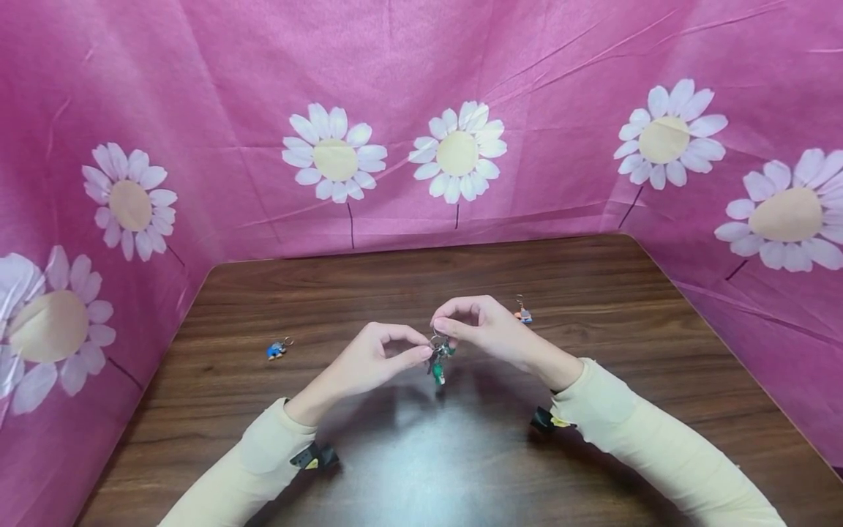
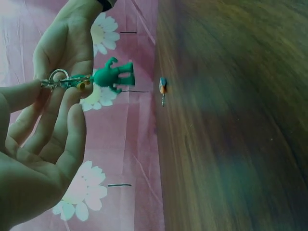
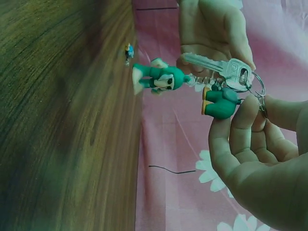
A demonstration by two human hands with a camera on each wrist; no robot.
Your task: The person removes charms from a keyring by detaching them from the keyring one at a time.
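Both hands meet over the middle of the table around a metal key ring [image 1: 437,341]. My left hand [image 1: 378,359] pinches the ring's near side by the head of a silver key [image 3: 209,62]; the exact contact is partly hidden. Thumb and fingertips of my right hand [image 1: 490,329] pinch the ring's upper part, beside a small chain link. From the ring hangs a green figure keychain [image 3: 161,79] with a pale face, on a clear-beaded strand. A second green figure [image 3: 221,103] with yellow-orange edges dangles against the right fingers.
A blue figure keychain [image 1: 274,350] with its own ring lies on the wooden table [image 1: 230,424] at the left. Behind the right hand lies an orange and blue keychain [image 1: 523,315]. A pink cloth [image 1: 395,58] printed with large daisies surrounds the table's back and sides.
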